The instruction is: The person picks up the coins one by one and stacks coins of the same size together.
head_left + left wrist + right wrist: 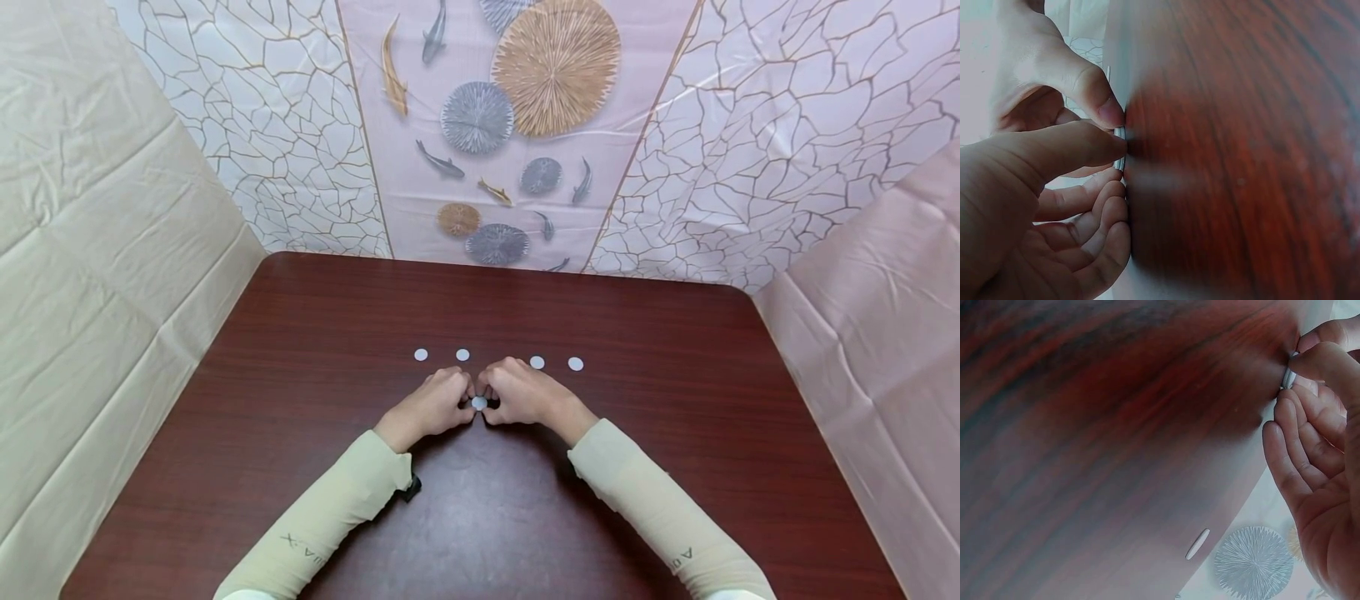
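At the middle of the table, a small round white disc (479, 403) lies between both hands, flat on the wood. My left hand (438, 402) pinches its left side with thumb and fingertips. From the other side, my right hand (528, 393) grips it the same way, and the fingertips of both hands nearly meet. Seen edge-on in the left wrist view, the disc (1120, 150) shows thin layers, partly hidden by the left thumb. In the right wrist view the right thumb covers part of the disc (1289, 376).
Beyond the hands, two white discs lie at left, one (421, 355) outside the other (462, 355). Two more lie at right, an inner one (537, 362) close to the right hand and an outer one (575, 364). Patterned cloth (300, 125) hangs behind the dark red table (675, 400).
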Action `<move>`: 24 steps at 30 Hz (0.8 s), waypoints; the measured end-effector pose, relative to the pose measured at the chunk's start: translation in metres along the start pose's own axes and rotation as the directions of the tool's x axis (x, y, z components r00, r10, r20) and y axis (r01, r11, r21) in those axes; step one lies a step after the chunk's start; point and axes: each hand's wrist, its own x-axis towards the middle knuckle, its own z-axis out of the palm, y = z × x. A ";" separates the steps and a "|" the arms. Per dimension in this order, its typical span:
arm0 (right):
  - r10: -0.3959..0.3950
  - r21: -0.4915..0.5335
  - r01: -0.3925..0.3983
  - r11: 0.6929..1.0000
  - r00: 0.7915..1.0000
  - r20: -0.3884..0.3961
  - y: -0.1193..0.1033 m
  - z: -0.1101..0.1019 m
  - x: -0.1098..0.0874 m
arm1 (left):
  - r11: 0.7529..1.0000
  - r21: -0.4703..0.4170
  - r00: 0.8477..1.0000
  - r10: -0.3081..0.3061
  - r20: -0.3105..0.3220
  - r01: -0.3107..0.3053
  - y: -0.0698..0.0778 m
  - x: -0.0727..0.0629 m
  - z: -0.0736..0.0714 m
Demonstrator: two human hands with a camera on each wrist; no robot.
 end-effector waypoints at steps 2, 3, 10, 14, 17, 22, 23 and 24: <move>0.003 0.001 -0.003 1.000 1.000 0.004 0.000 0.000 0.000 | 1.000 0.002 1.000 0.002 0.002 -0.002 0.000 0.000 0.000; 0.004 0.000 -0.004 1.000 1.000 0.006 0.000 0.000 0.000 | 1.000 0.006 1.000 0.001 0.006 -0.001 0.000 0.000 -0.001; 0.008 -0.001 -0.008 1.000 1.000 0.013 0.001 0.000 0.000 | 1.000 0.011 1.000 -0.001 0.016 0.001 0.000 0.000 0.000; 0.012 -0.001 -0.012 1.000 1.000 0.017 0.001 0.000 0.000 | 1.000 0.013 1.000 -0.004 0.022 0.004 0.000 0.000 0.000; 0.015 -0.004 -0.015 1.000 1.000 0.021 0.001 0.000 0.000 | 1.000 0.011 0.999 -0.012 0.030 0.011 0.000 0.001 0.000; 0.013 -0.003 -0.013 1.000 0.999 0.029 0.001 -0.002 0.001 | 1.000 0.009 0.999 -0.013 0.031 0.013 -0.001 0.002 0.000; 0.012 -0.001 -0.012 1.000 0.999 0.031 0.001 -0.002 0.001 | 1.000 0.009 0.999 -0.014 0.031 0.014 -0.001 0.002 0.000; 0.013 0.001 -0.013 1.000 0.999 0.033 0.001 -0.002 0.001 | 1.000 0.009 0.999 -0.015 0.032 0.015 -0.001 0.002 0.000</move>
